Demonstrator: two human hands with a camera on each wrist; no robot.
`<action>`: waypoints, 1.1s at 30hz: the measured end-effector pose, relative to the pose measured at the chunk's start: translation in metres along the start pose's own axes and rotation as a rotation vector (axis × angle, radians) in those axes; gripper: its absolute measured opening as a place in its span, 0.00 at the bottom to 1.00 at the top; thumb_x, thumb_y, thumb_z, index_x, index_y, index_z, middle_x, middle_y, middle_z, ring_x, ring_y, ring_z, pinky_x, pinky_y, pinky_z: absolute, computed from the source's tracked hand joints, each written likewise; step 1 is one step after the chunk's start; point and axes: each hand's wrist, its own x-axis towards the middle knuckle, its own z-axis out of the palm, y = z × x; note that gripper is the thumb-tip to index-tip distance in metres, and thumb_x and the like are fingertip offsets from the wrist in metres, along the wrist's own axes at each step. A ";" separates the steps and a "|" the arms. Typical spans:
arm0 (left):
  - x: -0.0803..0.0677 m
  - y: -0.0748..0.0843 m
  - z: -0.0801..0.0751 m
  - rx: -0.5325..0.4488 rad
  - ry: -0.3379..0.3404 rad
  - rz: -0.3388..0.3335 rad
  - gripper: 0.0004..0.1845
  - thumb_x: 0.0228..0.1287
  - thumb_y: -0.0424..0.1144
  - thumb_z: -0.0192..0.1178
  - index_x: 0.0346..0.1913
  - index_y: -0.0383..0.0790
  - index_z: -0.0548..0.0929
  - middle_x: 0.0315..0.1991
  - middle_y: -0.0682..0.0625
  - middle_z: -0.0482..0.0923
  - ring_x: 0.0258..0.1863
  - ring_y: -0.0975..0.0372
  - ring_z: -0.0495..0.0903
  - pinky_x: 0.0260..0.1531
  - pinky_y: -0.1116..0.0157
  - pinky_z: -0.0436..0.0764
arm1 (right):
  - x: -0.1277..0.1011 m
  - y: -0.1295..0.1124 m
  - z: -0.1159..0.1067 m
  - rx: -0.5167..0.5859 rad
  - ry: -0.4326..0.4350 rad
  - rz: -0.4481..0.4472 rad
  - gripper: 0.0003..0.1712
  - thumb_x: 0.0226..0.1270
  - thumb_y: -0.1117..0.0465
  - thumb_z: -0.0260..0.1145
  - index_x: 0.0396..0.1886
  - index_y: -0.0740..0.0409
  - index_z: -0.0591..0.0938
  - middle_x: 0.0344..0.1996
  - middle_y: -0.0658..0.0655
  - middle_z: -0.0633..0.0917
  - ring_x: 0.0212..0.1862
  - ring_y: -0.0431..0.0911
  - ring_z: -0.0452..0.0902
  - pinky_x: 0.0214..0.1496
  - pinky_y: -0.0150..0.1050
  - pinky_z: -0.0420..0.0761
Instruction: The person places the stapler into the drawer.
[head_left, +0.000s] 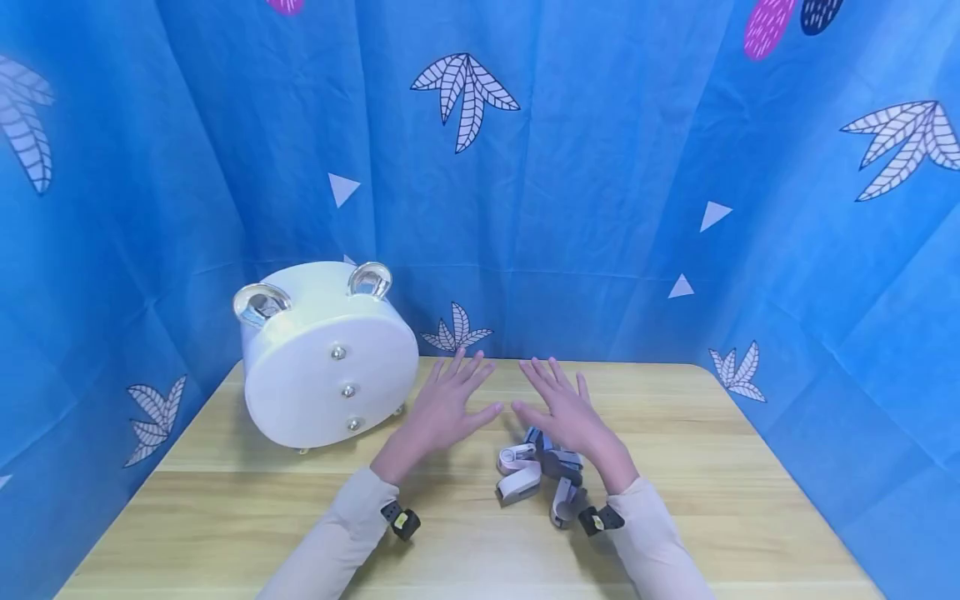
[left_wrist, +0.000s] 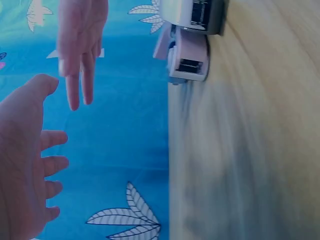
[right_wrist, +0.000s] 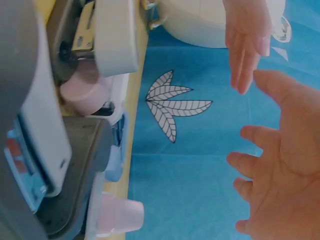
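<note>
I see the left hand (head_left: 448, 407) and the right hand (head_left: 568, 414) apart above the wooden table (head_left: 720, 500), fingers spread and released, thumbs pointing toward each other; the small staplers (head_left: 521, 483) lie clustered on the tabletop, near the right hand and partly hidden by it; a white rounded case (head_left: 300, 392) stands beyond the left hand's outer side; with that overlap, I can't be sure how many staplers there are

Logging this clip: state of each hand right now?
Left hand: open, fingers spread, holding nothing.
Right hand: open, fingers spread, holding nothing.
</note>
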 end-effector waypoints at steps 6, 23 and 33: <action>-0.002 -0.004 -0.027 -0.051 0.212 0.087 0.34 0.73 0.58 0.56 0.76 0.48 0.69 0.79 0.46 0.60 0.80 0.48 0.55 0.80 0.45 0.52 | 0.009 -0.006 -0.009 0.078 0.047 -0.052 0.43 0.75 0.42 0.60 0.83 0.47 0.56 0.82 0.60 0.56 0.83 0.61 0.38 0.77 0.74 0.31; -0.057 -0.079 -0.152 -0.501 1.330 -0.375 0.20 0.63 0.28 0.61 0.59 0.36 0.83 0.64 0.46 0.78 0.67 0.60 0.73 0.70 0.66 0.69 | 0.088 -0.080 -0.020 0.664 0.045 -0.181 0.33 0.77 0.54 0.62 0.78 0.51 0.66 0.75 0.59 0.72 0.77 0.54 0.66 0.76 0.54 0.69; -0.103 -0.147 -0.175 -1.175 0.878 -0.729 0.25 0.67 0.35 0.66 0.66 0.48 0.78 0.56 0.62 0.77 0.63 0.66 0.71 0.77 0.62 0.60 | 0.118 -0.114 -0.003 0.807 -0.018 -0.151 0.30 0.76 0.51 0.64 0.74 0.48 0.72 0.71 0.57 0.76 0.73 0.53 0.72 0.72 0.54 0.74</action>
